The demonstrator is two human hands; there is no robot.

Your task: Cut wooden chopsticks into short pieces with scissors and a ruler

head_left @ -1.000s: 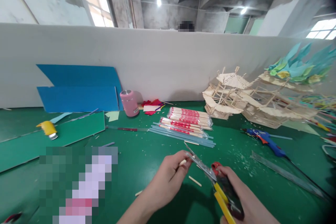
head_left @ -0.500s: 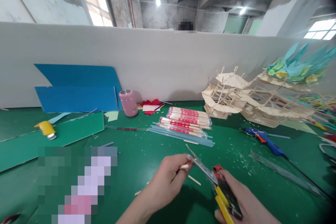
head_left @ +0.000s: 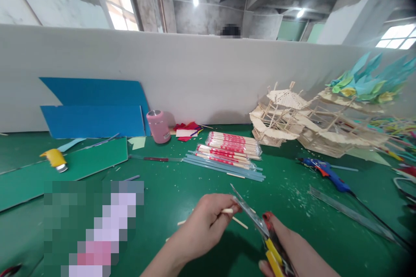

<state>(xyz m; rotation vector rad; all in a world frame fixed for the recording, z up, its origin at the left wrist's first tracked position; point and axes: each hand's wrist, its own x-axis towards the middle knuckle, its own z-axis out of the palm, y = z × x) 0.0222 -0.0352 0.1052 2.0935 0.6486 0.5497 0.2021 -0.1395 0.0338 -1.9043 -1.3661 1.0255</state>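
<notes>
My left hand (head_left: pixel 208 220) is closed around a short piece of wooden stick (head_left: pixel 227 210), whose pale end sticks out between thumb and fingers. In my right hand (head_left: pixel 289 242) is a pair of scissors (head_left: pixel 251 213) with yellow, black and red handles. The blades point up and left and pass close by my left fingertips; whether they touch the stick I cannot tell. A loose stick piece (head_left: pixel 240 223) lies on the green table just past my left hand. Another stick (head_left: pixel 181 223) shows partly behind the left hand.
Plastic-wrapped chopsticks (head_left: pixel 232 145) and blue-grey strips (head_left: pixel 224 168) lie ahead. A pink flask (head_left: pixel 158 126) and blue boards (head_left: pixel 94 121) stand left, beyond a yellow cutter (head_left: pixel 55 159). Right are a stick-built model (head_left: pixel 286 117), a blue glue gun (head_left: pixel 328 175) and a clear ruler (head_left: pixel 351 214).
My right hand and the scissors have dropped slightly. The left hand has turned and shifted a little, with the stick still in it, and more of the loose stick behind it shows.
</notes>
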